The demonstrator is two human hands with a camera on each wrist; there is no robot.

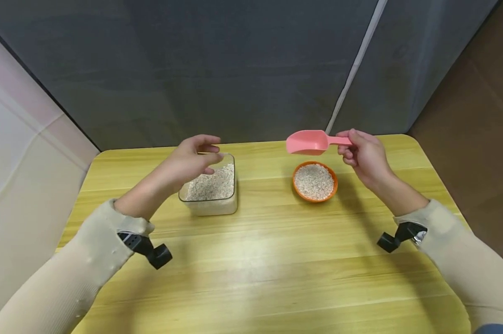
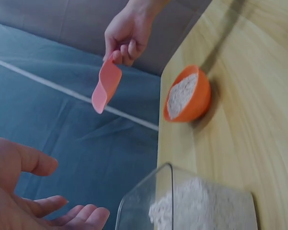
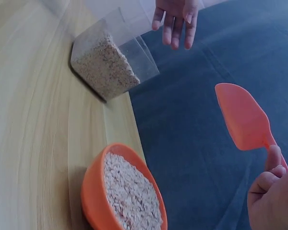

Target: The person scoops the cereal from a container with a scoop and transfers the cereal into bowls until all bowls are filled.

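The right hand (image 1: 366, 155) pinches the handle of a pink scoop (image 1: 307, 141) and holds it in the air just behind and above the orange bowl (image 1: 315, 181), its mouth pointing away from the hand toward the clear container (image 1: 211, 188). The bowl, nearly full of pale grain, sits near the table's (image 1: 259, 260) far edge, well apart from the container beside it, with bare wood between them. The left hand (image 1: 190, 160) hovers over the container's far corner, fingers relaxed and spread, gripping nothing; whether it touches the rim cannot be told from the head view, and the left wrist view shows the fingers (image 2: 81, 215) clear of the wall.

In front of the bowl lies a wide stretch of open tabletop reaching toward the person. Behind it the table ends close by, against a grey cloth backdrop (image 1: 234, 69).

The scoop's inside cannot be seen in any view, so its contents are unknown. The hand covers part of the container's grain. The right wrist view cuts off most of the right hand, showing only curled knuckles on the handle.
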